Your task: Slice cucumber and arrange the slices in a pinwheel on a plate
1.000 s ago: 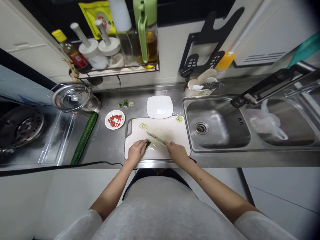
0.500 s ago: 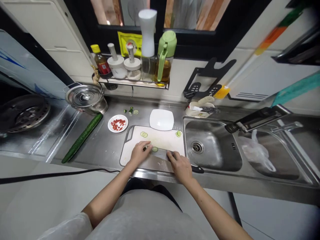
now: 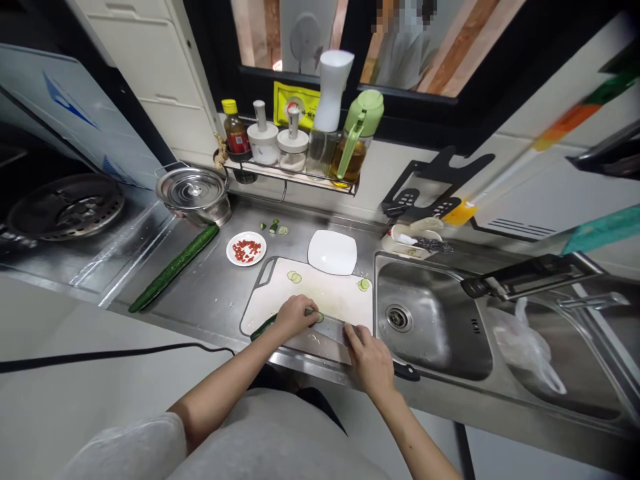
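Observation:
My left hand (image 3: 296, 316) is closed on a cucumber (image 3: 263, 327) lying on the white cutting board (image 3: 333, 291); the wrist hides much of it. A kitchen knife (image 3: 331, 329) is in my right hand (image 3: 373, 359), fingers near the blade's base, its black handle sticking out to the right. The blade lies across the front of the board, tip by my left fingertips. A cut slice (image 3: 319, 318) shows at those fingertips. Thin cucumber slices (image 3: 295, 277) lie farther back on the board, with more slices (image 3: 363, 285) at its right edge.
A white square plate (image 3: 333, 252) touches the board's back edge. Left of it are a small plate of chopped red pieces (image 3: 247, 249), cucumber scraps (image 3: 274, 227), a whole cucumber (image 3: 175, 267) and a lidded steel pot (image 3: 194, 193). The sink (image 3: 430, 320) adjoins on the right.
The view has shifted, so the counter sits farther right and lower. The cucumber's end now shows left of my left wrist. Both hands keep their holds.

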Action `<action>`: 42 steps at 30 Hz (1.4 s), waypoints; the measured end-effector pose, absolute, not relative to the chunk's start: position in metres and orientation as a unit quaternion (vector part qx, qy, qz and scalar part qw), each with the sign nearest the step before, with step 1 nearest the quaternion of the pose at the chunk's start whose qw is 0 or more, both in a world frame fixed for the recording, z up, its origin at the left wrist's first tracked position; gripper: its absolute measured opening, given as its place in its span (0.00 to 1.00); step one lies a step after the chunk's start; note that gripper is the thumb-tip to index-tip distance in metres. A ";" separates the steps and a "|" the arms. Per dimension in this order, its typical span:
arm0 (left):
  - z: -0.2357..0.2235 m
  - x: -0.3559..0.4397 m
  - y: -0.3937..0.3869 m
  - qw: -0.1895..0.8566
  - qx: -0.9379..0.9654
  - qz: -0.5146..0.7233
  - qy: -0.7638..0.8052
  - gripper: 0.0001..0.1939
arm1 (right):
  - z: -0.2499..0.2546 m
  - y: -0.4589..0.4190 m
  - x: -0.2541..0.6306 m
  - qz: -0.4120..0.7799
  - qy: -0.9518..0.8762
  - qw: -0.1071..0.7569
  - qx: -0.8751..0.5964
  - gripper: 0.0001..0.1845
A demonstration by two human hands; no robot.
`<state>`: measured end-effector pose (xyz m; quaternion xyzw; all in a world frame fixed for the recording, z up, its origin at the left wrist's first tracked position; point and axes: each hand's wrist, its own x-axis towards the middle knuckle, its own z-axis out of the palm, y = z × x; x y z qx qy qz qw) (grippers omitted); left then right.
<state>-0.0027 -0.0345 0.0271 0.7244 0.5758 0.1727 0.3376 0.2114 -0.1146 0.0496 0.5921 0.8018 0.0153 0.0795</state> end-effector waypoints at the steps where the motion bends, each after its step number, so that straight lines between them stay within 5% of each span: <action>1: 0.027 -0.002 -0.034 0.340 0.725 0.169 0.575 0.07 | 0.049 -0.115 0.212 0.017 0.802 0.079 0.592 0.23; 23: 0.016 -0.014 0.032 0.367 0.548 0.159 0.734 0.04 | 0.029 -0.114 0.238 0.090 0.794 -0.016 0.601 0.18; 36: -0.017 -0.017 0.047 0.248 0.592 0.133 0.756 0.06 | 0.036 -0.111 0.226 -0.011 0.745 0.027 0.666 0.20; 42: -0.016 -0.037 0.028 0.255 0.567 0.235 0.747 0.09 | 0.036 -0.106 0.221 -0.103 0.684 0.020 0.722 0.19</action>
